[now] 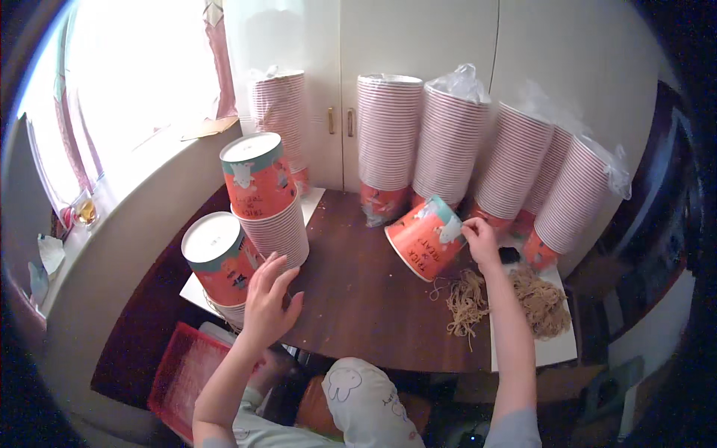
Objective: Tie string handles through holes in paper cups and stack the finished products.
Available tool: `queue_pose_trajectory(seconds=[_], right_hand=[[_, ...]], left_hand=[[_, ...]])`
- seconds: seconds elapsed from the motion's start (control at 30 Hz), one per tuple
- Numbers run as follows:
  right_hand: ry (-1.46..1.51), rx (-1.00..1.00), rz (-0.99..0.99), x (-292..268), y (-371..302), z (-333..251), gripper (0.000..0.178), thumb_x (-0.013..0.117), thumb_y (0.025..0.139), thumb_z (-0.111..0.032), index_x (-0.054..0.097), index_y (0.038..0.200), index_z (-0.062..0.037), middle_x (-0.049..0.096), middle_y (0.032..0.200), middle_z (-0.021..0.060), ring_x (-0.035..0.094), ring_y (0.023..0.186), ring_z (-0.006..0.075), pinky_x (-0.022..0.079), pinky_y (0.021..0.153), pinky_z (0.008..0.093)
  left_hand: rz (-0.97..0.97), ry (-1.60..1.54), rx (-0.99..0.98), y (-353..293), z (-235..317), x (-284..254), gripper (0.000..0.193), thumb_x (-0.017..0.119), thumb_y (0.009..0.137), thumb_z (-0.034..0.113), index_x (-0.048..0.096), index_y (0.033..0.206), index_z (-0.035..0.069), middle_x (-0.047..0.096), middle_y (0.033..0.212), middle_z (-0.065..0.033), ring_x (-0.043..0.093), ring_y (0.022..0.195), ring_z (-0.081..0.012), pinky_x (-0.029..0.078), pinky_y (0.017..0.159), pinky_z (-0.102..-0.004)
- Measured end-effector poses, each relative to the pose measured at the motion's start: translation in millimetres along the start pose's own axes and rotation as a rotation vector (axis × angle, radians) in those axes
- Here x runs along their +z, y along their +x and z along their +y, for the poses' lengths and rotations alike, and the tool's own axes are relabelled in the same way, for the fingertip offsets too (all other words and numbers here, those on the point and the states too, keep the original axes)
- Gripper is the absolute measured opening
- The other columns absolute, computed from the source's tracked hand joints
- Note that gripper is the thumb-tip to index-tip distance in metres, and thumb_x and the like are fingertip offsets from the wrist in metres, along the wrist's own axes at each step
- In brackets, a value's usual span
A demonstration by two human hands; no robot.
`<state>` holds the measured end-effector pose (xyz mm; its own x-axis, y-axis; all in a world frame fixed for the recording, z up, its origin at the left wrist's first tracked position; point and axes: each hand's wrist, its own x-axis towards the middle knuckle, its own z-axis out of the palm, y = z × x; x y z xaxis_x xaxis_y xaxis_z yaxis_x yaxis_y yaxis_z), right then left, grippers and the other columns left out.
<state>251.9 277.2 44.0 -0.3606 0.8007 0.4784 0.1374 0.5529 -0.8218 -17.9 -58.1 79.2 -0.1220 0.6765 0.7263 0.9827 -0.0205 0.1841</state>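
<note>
An orange and teal printed paper bucket [424,240] leans at a tilt over the middle of the dark table. My right hand [482,240] pinches it at its right side, near the teal band; whether a string is also between the fingers is too small to tell. My left hand [270,300] is raised with its fingers apart and nothing in it. It is closest to two stacks of upside-down paper buckets: a taller stack [275,231] and a shorter stack [221,257] at the table's left. Below the held bucket lies a loose bunch of tan twine [467,305].
Tall bagged stacks of paper buckets [388,131] line the back against a pale cabinet [418,37]. More twine [539,302] rests on a white board [532,352] at the right. A red bin [179,381] stands low at left, beside the table [358,299].
</note>
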Motion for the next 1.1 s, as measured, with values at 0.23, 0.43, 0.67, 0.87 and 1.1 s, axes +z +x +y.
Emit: queue_pose_trajectory(seconds=[0.23,0.43,0.67,0.87,1.1], right_hand=[[0.746,0.536,-0.442,15.0,-34.9,-29.0,0.015,0.053,0.083,-0.020,0.055,0.086,-0.0063,0.058,0.083,0.0006,0.054,0.076,0.0128,0.043,0.069,0.0278],[0.812,0.730,-0.527,36.7,-80.8,-24.7,0.032,0.053,0.082,-0.021,0.054,0.105,0.0007,0.060,0.099,0.0105,0.060,0.082,0.0184,0.048,0.075,0.0321],[0.584,0.881,-0.340,46.1,-116.4,-64.1,0.031,0.052,0.083,-0.018,0.053,0.107,0.0006,0.060,0.099,0.0107,0.059,0.087,0.0178,0.048,0.076,0.0317],[0.432,0.632,-0.229,47.9,-123.3,10.4,0.022,0.047,0.085,-0.020,0.052,0.097,-0.0029,0.058,0.090,0.0051,0.056,0.081,0.0136,0.045,0.071,0.0283],[0.594,0.659,-0.150,12.4,-156.0,-29.0,0.021,0.040,0.089,-0.017,0.049,0.102,-0.0032,0.056,0.097,0.0067,0.054,0.092,0.0172,0.045,0.077,0.0325]], left_hand=[[-0.296,-0.535,-0.229,24.8,0.1,25.2,0.064,0.063,0.073,0.019,0.032,0.127,0.005,0.046,0.118,-0.0151,0.054,0.096,-0.0234,0.047,0.073,-0.0310],[-0.454,-0.682,-0.148,27.4,21.1,41.7,0.046,0.058,0.075,0.013,0.045,0.117,-0.001,0.058,0.096,-0.0132,0.058,0.070,-0.0144,0.046,0.060,-0.0258],[-0.513,-0.939,-0.657,10.5,38.5,52.9,0.048,0.056,0.069,0.009,0.045,0.115,-0.003,0.059,0.093,-0.0126,0.058,0.072,-0.0143,0.048,0.061,-0.0280],[-0.279,-0.690,-0.409,-9.4,36.3,72.5,0.049,0.053,0.067,0.006,0.045,0.114,-0.002,0.053,0.103,-0.0196,0.060,0.070,-0.0188,0.048,0.061,-0.0294],[-0.254,-0.702,-0.505,-18.6,68.1,56.4,0.055,0.052,0.067,0.004,0.034,0.119,-0.003,0.046,0.113,-0.0204,0.057,0.089,-0.0264,0.048,0.069,-0.0298]])
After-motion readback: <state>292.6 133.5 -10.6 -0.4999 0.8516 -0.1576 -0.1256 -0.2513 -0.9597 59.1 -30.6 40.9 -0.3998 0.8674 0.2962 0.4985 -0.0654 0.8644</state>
